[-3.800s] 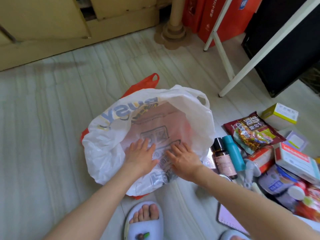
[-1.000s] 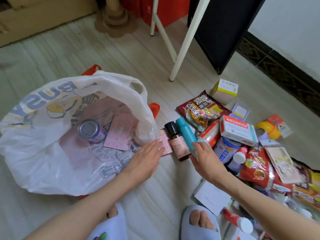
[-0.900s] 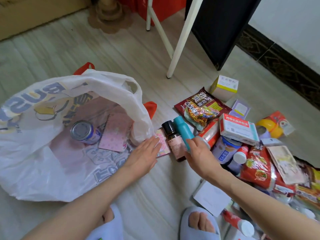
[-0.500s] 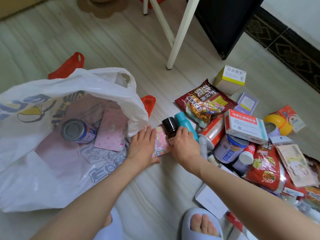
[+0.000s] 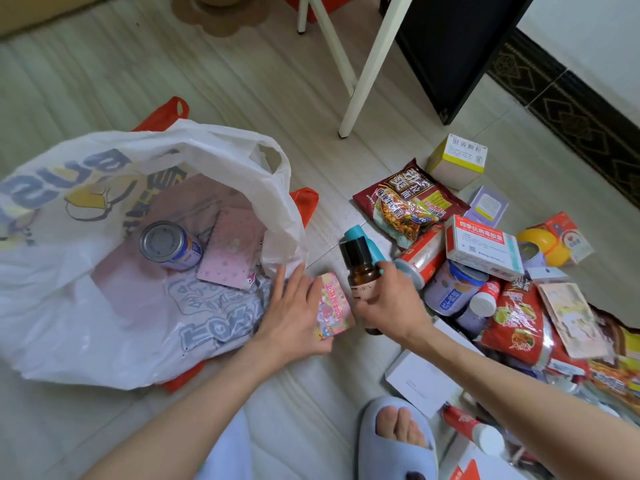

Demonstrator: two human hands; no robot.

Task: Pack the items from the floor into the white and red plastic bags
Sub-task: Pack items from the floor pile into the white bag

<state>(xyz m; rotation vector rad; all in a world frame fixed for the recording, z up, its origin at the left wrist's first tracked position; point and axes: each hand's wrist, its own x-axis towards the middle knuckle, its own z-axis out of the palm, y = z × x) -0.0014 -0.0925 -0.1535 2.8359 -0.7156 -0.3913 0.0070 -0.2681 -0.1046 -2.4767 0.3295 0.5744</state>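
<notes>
A: Head view: gripping the brown bottle point(image 5: 362, 271) in the right hand point(image 5: 391, 306), fingers curled round its lower body, black cap up, apparently raised off the floor point(image 5: 242, 81). Pinching the colourful card packet point(image 5: 331, 306) with the left hand point(image 5: 294, 317), thumb under its near edge, fingers lying fairly straight along its left side.

B: Sitting where, the bags?

A: Lying just left of both hands: white bag point(image 5: 104, 306) spread wide, mouth gaping toward the packet, red bag point(image 5: 304, 202) underneath with only handles and edges peeking out. Already holding a can point(image 5: 169, 245) and a pink notebook point(image 5: 232, 251) inside.

B: Doing this step well, then?

A: Probably carrying both across together, packet sliding in flat beside the notebook, bottle going in upright or laid gently against the can. Keeping the cap end up, likely glass, so lowering and not dropping.

B: Watching out for anything?

A: Guarding against the white rim point(image 5: 277, 188) folding shut; nudging it open with the left knuckles if needed. Avoiding the teal tube point(image 5: 360, 237) just behind the bottle, perhaps touching it, hard telling.

B: Remaining afterwards?

A: Plenty: noodle packet point(image 5: 408, 202), medicine box point(image 5: 485, 247), yellow-topped box point(image 5: 457, 161) and a heap further right, all waiting on the floor.
</notes>
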